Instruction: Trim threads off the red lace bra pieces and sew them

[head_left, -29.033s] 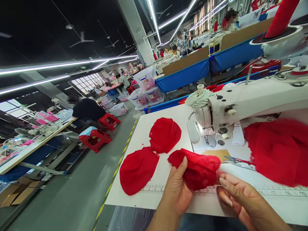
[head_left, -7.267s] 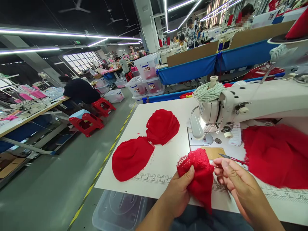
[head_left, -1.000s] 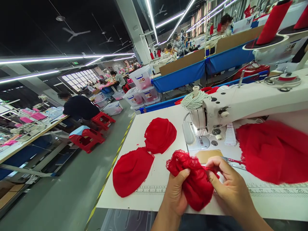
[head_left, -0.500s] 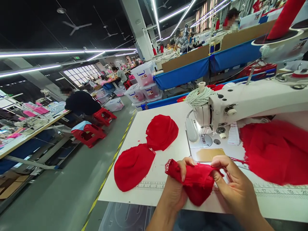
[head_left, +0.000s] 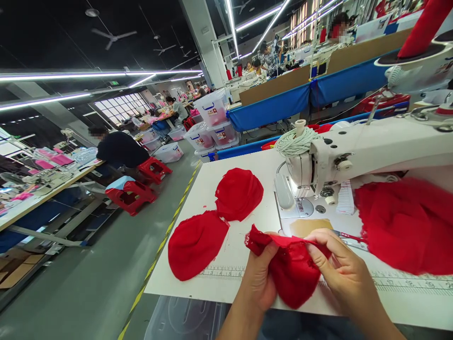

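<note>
A red fabric piece with a lace edge [head_left: 295, 274] hangs between my two hands above the table's front edge. My left hand [head_left: 260, 276] pinches its upper left part, thumb on top, with the lace end sticking out beyond. On the other side my right hand [head_left: 338, 264] is closed on the upper right edge between thumb and fingers. Two red cup-shaped fabric pieces, a lower one [head_left: 196, 245] and an upper one [head_left: 239, 193], lie touching on the white table to the left. Behind my hands stands a white sewing machine [head_left: 318, 160].
A heap of red fabric [head_left: 406, 226] lies right of the needle area, beside red-handled scissors or snips [head_left: 350, 236]. A printed ruler [head_left: 406, 282] runs along the table front. Clear plastic boxes [head_left: 212, 111] are stacked beyond. A seated person [head_left: 122, 148] works at the left.
My left thumb has shifted along the fabric, and the top edge is now raised and stretched flatter between my hands. The cup below hangs slightly lower and more open to view.
</note>
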### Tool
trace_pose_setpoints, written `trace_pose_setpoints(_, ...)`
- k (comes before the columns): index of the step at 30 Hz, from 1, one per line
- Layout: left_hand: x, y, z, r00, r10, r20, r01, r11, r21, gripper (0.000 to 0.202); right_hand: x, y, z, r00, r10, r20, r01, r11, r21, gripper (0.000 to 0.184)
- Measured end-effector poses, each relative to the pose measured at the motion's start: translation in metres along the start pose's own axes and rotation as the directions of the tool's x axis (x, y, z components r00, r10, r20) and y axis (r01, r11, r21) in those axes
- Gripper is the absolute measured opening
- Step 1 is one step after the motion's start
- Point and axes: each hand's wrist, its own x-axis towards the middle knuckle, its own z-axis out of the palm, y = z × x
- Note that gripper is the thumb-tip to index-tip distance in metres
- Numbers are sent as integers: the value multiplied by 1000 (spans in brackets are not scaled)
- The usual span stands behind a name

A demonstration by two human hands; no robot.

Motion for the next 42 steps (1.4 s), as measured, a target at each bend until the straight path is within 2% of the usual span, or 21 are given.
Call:
trace_pose_setpoints(3,-1,-4,2,999,-11,-45,10,1000,-26,35,-2,-7,4,993,115,-29,-113,990,83,15)
trace_pose_setpoints(6,-2,-7,6,997,-31,-69,27,998,-49,32,-5,-13,6,950,310,43,-312,928,206,24)
trace_pose_setpoints(8,-3,-8,7,996,-44,-72,40,997,-63,30,-6,-15,6,923,373,94,-385,887,256,29)
trace_pose_setpoints(14,-6,-14,9,992,-113,-49,107,988,-116,30,-5,-4,3,938,323,127,-346,903,255,34)
trace_pose_setpoints(17,-7,-16,11,992,-123,-6,121,985,-125,31,-5,1,4,918,371,140,-396,875,278,33)
trace_pose_setpoints(23,-11,-16,11,991,-92,100,97,994,-52,34,-2,4,2,839,463,286,-544,690,478,27)
trace_pose_setpoints(27,-14,-17,11,995,-16,94,11,999,50,42,1,-2,-1,799,481,360,-596,560,575,23)
trace_pose_setpoints(31,-14,-18,12,995,-11,97,4,997,71,43,1,-2,-2,782,472,407,-617,495,612,21)
trace_pose_setpoints(34,-15,-19,14,995,-25,94,15,994,107,44,2,-2,-1,792,537,291,-572,485,662,22)
trace_pose_setpoints(38,-18,-20,15,996,16,90,-28,991,129,44,8,-10,1,753,644,133,-509,443,738,32)
trace_pose_setpoints(42,-19,-25,13,995,63,83,-74,989,125,41,15,-15,0,739,674,4,-459,498,736,42)
